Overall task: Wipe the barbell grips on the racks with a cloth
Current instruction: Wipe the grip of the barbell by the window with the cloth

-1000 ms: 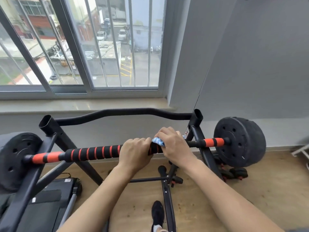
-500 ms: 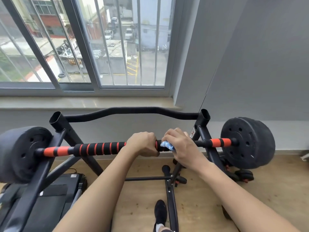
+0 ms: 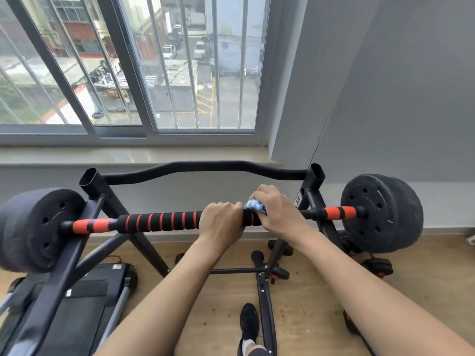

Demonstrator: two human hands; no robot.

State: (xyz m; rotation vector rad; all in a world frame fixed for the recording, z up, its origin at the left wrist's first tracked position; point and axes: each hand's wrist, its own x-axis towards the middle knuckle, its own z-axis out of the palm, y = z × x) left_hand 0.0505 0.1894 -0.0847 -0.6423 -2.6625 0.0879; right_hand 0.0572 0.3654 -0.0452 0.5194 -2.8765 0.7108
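Hands adjacent | left hand [image 3: 221,223] clasps barbell grip [image 3: 159,221] | right hand [image 3: 279,214] clutches cloth [image 3: 255,206], seemingly against grip

Soft daylight, wide-angle view

The scene is lit evenly through the window [image 3: 133,73]; only faint shadows are cast on the floor [image 3: 308,304]. Straight lines are bowed toward the edges, and the weight plate [image 3: 33,232] at the left edge is rendered slightly blurred.

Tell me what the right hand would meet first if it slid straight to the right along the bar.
Probably the rack post, which crosses the bar just past the right hand and its cloth; the orange sleeve and plate come after.
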